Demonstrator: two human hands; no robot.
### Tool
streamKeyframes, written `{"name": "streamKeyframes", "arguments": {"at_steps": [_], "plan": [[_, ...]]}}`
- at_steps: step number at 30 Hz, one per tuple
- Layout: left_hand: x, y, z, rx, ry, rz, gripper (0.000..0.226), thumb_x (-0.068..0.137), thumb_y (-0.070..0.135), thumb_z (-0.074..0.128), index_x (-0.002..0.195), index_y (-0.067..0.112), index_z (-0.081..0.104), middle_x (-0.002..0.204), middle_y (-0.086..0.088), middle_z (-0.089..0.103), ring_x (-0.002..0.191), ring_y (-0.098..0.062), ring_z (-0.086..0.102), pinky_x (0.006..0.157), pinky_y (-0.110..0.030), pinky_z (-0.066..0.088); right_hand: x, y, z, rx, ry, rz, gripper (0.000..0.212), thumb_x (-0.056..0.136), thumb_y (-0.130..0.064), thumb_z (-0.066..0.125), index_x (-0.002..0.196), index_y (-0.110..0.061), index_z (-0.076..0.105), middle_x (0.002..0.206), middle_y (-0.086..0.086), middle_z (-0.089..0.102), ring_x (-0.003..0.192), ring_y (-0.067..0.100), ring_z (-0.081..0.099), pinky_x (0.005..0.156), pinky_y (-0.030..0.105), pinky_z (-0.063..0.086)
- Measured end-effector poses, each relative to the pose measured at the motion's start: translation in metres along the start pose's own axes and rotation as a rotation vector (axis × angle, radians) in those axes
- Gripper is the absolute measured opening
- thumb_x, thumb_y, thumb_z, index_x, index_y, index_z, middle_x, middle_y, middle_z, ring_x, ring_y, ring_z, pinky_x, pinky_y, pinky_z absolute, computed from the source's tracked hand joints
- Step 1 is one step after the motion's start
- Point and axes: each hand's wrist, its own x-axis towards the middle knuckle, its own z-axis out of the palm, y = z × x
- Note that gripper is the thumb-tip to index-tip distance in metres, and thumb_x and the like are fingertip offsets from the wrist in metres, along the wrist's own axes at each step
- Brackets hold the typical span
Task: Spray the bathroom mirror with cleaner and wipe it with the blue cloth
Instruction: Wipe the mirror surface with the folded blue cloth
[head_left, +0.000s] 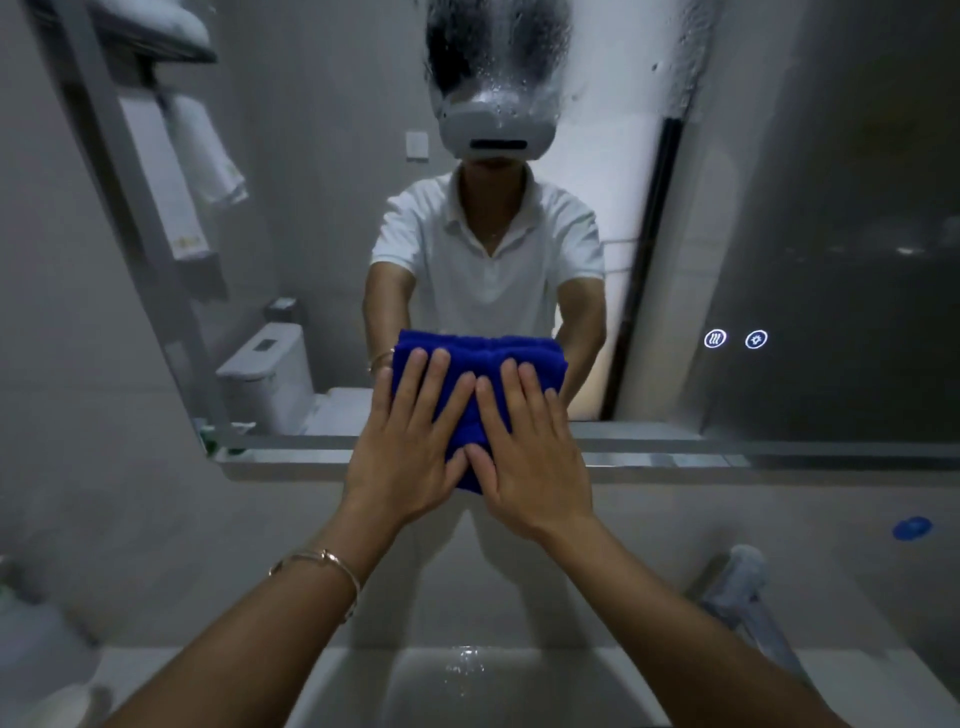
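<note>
The bathroom mirror (322, 218) fills the upper view, with droplets and wet streaks near its top centre. A folded blue cloth (470, 415) lies flat against the glass low in the middle, hanging just over the mirror's bottom edge. My left hand (410, 447) presses on the cloth's left half with straight, spread fingers. Beside it, my right hand (524, 452) presses the right half the same way. The two thumbs nearly touch over the cloth. No spray bottle is in view.
A sink basin (467, 686) with water drops sits directly below. The tap (748, 587) stands at the right. A blue object (911, 528) rests on the wall ledge at the right. Two lit touch icons (735, 339) glow in the mirror's right part.
</note>
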Motion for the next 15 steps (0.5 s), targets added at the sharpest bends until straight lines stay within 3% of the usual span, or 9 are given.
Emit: {"name": "streamKeyframes", "arguments": {"at_steps": [3, 9, 15], "plan": [[-0.024, 0.018, 0.01, 0.003, -0.064, 0.01, 0.082, 0.088, 0.054, 0.029, 0.149, 0.012, -0.005, 0.155, -0.017, -0.015, 0.143, -0.032, -0.009, 0.116, -0.048, 0.0, -0.032, 0.004, 0.012, -0.02, -0.054, 0.006, 0.064, 0.099, -0.041, 0.024, 0.151, -0.013, -0.001, 0.159, 0.008, -0.014, 0.146, 0.023, -0.005, 0.119, 0.038, -0.001], [-0.032, 0.072, 0.027, -0.029, -0.11, -0.011, 0.081, 0.087, 0.048, 0.03, 0.149, 0.009, -0.005, 0.155, -0.018, -0.013, 0.143, -0.033, -0.008, 0.116, -0.048, -0.003, -0.074, 0.02, 0.015, 0.004, -0.096, 0.084, 0.057, 0.102, -0.038, 0.009, 0.151, -0.011, -0.002, 0.159, 0.009, -0.009, 0.146, 0.025, 0.003, 0.118, 0.038, 0.004], [0.022, 0.095, 0.018, -0.059, -0.028, -0.008, 0.082, 0.088, 0.043, 0.035, 0.147, 0.009, -0.01, 0.154, -0.016, -0.02, 0.142, -0.031, -0.014, 0.115, -0.048, -0.004, -0.05, 0.051, -0.004, 0.045, 0.051, 0.187, 0.06, 0.101, -0.035, 0.017, 0.151, -0.015, -0.01, 0.158, 0.006, -0.017, 0.146, 0.02, -0.009, 0.117, 0.036, -0.002]]}}
